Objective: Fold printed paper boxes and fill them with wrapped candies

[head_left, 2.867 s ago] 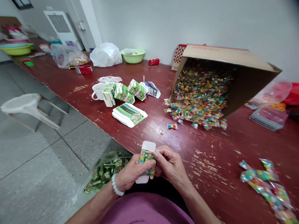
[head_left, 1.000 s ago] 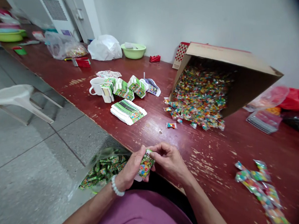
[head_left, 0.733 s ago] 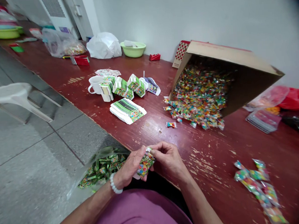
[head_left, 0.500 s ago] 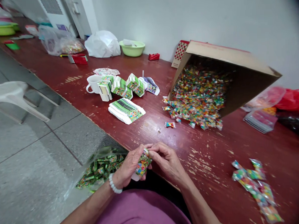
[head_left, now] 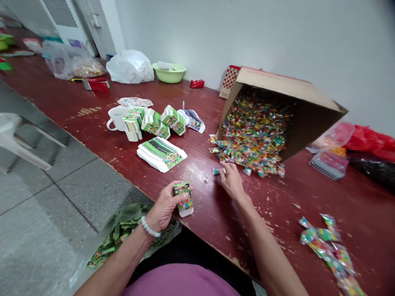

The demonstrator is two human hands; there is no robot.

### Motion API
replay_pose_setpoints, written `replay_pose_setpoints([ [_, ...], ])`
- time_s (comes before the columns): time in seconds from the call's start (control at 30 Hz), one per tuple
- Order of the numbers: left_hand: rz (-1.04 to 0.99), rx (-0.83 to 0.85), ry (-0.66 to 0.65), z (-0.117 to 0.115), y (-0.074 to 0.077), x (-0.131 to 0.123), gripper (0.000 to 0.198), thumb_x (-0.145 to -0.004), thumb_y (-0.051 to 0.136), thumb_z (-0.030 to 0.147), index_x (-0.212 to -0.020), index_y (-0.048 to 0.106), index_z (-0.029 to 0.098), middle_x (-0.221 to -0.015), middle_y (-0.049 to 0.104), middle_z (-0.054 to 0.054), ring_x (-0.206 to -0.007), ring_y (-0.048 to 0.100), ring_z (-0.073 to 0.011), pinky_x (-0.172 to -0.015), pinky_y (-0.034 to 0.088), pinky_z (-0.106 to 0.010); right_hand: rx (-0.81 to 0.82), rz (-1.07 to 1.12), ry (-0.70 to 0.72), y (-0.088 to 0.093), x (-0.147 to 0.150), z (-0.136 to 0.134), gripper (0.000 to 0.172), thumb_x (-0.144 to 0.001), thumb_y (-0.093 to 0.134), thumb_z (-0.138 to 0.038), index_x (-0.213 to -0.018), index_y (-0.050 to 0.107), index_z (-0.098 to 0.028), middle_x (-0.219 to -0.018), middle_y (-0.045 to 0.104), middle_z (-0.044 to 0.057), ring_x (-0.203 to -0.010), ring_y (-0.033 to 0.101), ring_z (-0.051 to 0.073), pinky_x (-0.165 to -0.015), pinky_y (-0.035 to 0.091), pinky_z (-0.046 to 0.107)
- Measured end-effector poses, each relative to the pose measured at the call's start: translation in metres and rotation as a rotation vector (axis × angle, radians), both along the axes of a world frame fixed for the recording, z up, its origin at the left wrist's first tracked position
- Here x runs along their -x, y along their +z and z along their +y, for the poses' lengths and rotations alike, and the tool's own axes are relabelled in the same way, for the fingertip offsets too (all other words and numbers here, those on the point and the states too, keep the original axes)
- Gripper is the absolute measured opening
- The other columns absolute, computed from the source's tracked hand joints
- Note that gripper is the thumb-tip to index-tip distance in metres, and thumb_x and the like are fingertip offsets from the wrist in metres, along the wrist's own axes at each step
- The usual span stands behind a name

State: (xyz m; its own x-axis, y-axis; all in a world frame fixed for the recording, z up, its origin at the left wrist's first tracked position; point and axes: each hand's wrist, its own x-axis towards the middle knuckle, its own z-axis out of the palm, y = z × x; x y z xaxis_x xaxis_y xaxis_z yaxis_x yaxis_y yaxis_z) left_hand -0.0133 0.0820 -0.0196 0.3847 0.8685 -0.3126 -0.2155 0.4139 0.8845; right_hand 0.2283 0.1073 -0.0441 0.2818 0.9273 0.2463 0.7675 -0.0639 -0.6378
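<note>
My left hand (head_left: 167, 204) is closed around a small green printed carton (head_left: 184, 198), thumb across its front and a white flap at its lower end. Further right, my right hand (head_left: 230, 179) reaches over the table, its fingertips pinching a small wrapped candy packet (head_left: 216, 171). That packet lies just in front of a heap of wrapped candies (head_left: 250, 150), which spills from a tipped cardboard box (head_left: 314, 116). Flattened green cartons (head_left: 161, 153) are stacked beyond my left hand. Behind them several folded green cartons (head_left: 155, 122) stand beside a white mug (head_left: 117, 118).
Below the table edge sits a clear bag of green cartons (head_left: 123, 238). Joined candy packets (head_left: 329, 251) lie at the right. A white stool (head_left: 10, 134) stands on the floor at left. Along the wall are a green basin (head_left: 170, 73) and a red tape dispenser (head_left: 197, 84).
My right hand has left the carton and moved forward to the loose candy packet. My left hand keeps the carton, now held more upright. The camera view has shifted slightly.
</note>
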Motion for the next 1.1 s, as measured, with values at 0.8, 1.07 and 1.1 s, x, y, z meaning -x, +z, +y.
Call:
replay_pose_setpoints([
  [0.8,0.037,0.139,-0.410,-0.015,-0.001,0.052,0.043,-0.068,0.083,0.034,-0.087,0.047,0.020,-0.082,0.065,0.001,-0.062,0.061,-0.0124,-0.055,0.053,-0.026,-0.112,0.120,0.603,0.032,0.071,-0.092,0.013,-0.095,0.053,-0.019,-0.087,0.063,-0.022,-0.094,0.059,0.006,-0.083,0.059,0.017,-0.073,0.051,0.029],
  [1.07,-0.125,0.123,-0.542,-0.031,-0.004,0.030,0.049,-0.068,0.084,0.030,-0.108,0.061,0.016,-0.089,0.063,-0.002,-0.061,0.059,-0.0089,-0.056,0.052,-0.021,0.031,0.489,0.662,0.044,0.066,-0.097,0.044,-0.090,0.060,-0.021,-0.133,0.052,-0.030,-0.137,0.052,0.009,-0.118,0.058,0.021,-0.099,0.049,0.038],
  [1.1,-0.116,0.113,-0.524,-0.032,-0.003,0.028,0.047,-0.070,0.082,0.032,-0.109,0.062,0.015,-0.090,0.063,-0.003,-0.061,0.059,-0.0083,-0.056,0.050,-0.020,0.023,0.562,0.586,0.039,0.066,-0.097,0.046,-0.090,0.062,-0.024,-0.134,0.050,-0.029,-0.136,0.053,0.009,-0.116,0.059,0.021,-0.097,0.051,0.038],
])
